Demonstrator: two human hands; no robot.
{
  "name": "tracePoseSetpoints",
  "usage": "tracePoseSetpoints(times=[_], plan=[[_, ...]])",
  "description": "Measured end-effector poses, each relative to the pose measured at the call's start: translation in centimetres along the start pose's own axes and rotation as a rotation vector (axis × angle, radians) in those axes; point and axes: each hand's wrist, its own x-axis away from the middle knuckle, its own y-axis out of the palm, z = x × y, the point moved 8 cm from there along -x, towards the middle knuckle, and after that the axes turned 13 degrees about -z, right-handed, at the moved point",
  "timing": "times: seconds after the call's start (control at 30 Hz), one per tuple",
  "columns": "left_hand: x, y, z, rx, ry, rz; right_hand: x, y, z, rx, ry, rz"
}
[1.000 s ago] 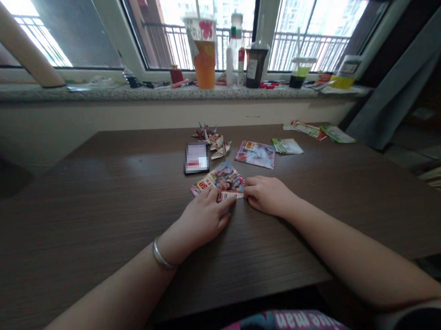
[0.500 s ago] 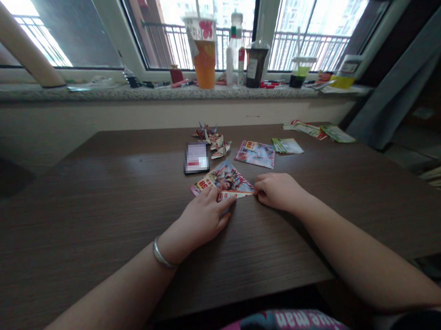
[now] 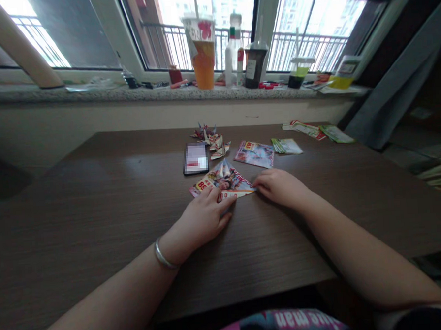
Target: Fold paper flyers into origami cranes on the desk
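A printed flyer sheet folded into a triangle lies flat on the table, a pale strip along its near edge. My left hand rests on its lower left side, fingers stretched out and pressing it down. At the right corner, my right hand has thumb and fingertips closed on the paper's tip. Beyond the triangle are several folded paper cranes. A phone with a blurred screen lies just behind the triangle to the left.
A stack of square flyer sheets lies behind my right hand, beside smaller green papers. More paper strips are at the table's back right. Drink cups and bottles line the stone windowsill.
My right hand has shifted slightly up and its fingers have straightened a little at the paper's right corner. The left hand and the folded flyer look nearly the same.
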Motion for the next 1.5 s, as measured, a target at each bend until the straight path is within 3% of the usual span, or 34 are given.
tracePoseSetpoints(times=[0.2,0.5,0.83,1.5], plan=[[0.0,0.1,0.2,-0.019,-0.008,0.035,-0.2,1.3,-2.9,0.013,-0.157,0.042],[-0.6,-0.4,0.6,-0.018,0.099,0.092,-0.7,2.0,-4.9,0.173,-0.142,0.012],[-1.1,-0.2,0.6,-0.021,0.088,0.072,-0.8,2.2,-4.9,0.202,-0.1,-0.017],[0.4,-1.6,-0.9,-0.144,0.042,-0.002,-0.5,1.5,-4.7,0.191,-0.051,-0.033]])
